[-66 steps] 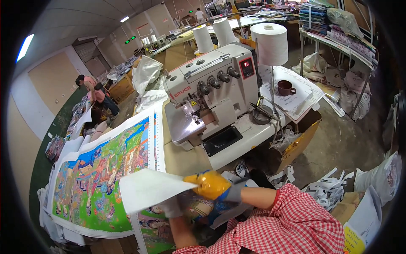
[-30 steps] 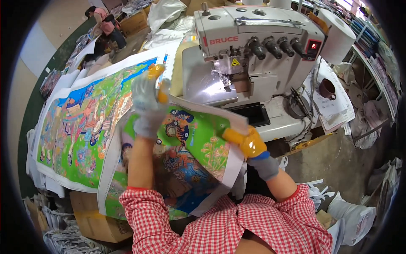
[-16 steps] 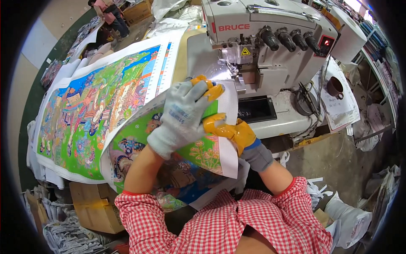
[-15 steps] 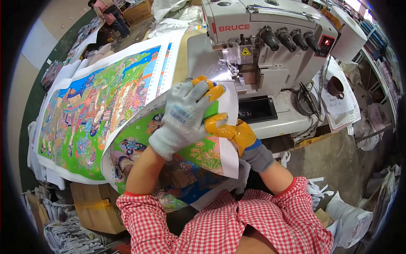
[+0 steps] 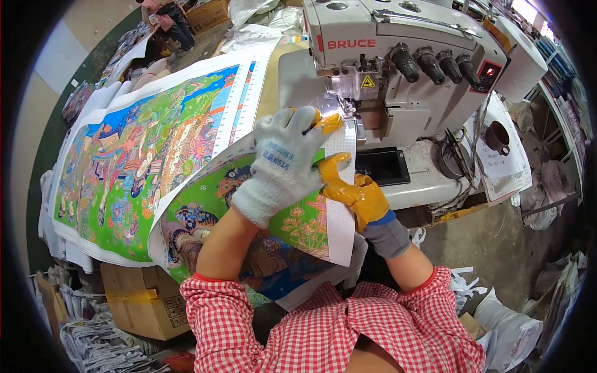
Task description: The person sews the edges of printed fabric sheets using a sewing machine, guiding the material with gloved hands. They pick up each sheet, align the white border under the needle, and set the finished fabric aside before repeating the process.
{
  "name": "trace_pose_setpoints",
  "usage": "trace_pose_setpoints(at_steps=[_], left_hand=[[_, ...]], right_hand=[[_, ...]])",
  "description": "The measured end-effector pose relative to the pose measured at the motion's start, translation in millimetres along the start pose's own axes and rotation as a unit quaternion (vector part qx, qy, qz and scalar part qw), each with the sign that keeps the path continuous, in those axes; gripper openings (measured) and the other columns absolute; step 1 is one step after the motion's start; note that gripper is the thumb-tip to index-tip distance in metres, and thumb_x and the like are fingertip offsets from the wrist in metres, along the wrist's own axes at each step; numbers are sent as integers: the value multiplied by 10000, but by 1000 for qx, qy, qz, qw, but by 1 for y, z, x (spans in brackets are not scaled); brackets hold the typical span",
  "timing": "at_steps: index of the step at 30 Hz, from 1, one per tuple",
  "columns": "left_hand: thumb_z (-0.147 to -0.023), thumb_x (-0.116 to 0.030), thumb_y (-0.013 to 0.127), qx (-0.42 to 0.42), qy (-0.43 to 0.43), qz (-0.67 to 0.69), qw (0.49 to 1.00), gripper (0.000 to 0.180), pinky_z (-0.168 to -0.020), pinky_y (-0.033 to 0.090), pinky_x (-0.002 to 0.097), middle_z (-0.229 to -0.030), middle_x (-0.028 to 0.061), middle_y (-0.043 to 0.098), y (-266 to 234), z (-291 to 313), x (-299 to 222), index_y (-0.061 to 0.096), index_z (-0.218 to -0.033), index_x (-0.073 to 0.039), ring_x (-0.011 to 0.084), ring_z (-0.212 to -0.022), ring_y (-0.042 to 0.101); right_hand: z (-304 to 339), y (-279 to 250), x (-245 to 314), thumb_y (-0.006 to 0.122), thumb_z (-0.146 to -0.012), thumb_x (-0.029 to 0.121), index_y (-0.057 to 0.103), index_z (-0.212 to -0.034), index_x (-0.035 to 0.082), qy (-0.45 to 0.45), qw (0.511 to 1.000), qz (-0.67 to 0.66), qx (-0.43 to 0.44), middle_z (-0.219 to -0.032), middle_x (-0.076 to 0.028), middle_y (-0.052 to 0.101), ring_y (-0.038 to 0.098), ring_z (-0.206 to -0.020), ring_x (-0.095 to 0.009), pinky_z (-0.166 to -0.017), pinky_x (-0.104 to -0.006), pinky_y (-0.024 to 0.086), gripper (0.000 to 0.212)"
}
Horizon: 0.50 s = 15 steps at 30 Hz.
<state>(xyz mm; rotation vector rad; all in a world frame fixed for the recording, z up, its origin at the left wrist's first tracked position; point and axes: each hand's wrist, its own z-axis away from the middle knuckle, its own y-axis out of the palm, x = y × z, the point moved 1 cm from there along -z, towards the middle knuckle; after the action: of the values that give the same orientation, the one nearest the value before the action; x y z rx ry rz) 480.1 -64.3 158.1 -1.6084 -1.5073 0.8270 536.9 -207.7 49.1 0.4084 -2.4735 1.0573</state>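
A colourful printed cloth (image 5: 301,233) with a white border is folded up in front of a white overlock sewing machine (image 5: 348,56). My left hand (image 5: 283,158), in a pale glove with yellow fingertips, is closed over the cloth's upper edge, just below the lit needle area (image 5: 339,105). My right hand (image 5: 360,196), in a yellow-coated glove with a grey cuff, grips the white border a little lower and to the right. Its thumb and index finger curve around the cloth; the other fingers are partly hidden.
More of the printed cloth (image 5: 118,168) spreads over the table at left. A brown cup (image 5: 496,138) stands on papers at right, beside a white thread cone (image 5: 519,56). Below left sits a cardboard box (image 5: 140,301). Far back, a person (image 5: 168,22) stands near stacked goods.
The view has shifted slightly, so the machine appears a bit farther right. Both hands have moved slightly right with the cloth still in them. My right index finger is more arched.
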Motion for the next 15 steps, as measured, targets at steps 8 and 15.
trace_pose_setpoints(at_steps=[8, 15], left_hand=[[-642, -426, 631, -65, 15, -7, 998, 425, -669, 343, 383, -883, 40, 460, 14, -9, 2, 574, -955, -146, 223, -831, 471], [-682, -303, 638, -88, 36, 45, 994, 396, -779, 350, 433, -985, 91, 484, 9, 1, 19, 550, -1000, -84, 283, -930, 467]], right_hand=[[6, 13, -24, 517, -721, 66, 576, -1018, 122, 100, 971, -213, -38, -940, -36, 610, 553, -777, -209, -691, -306, 366, 307], [-4, 10, -17, 486, -757, 93, 521, -1107, 86, 32, 998, 19, -59, -990, -92, 579, 508, -762, -258, -670, -341, 371, 351]])
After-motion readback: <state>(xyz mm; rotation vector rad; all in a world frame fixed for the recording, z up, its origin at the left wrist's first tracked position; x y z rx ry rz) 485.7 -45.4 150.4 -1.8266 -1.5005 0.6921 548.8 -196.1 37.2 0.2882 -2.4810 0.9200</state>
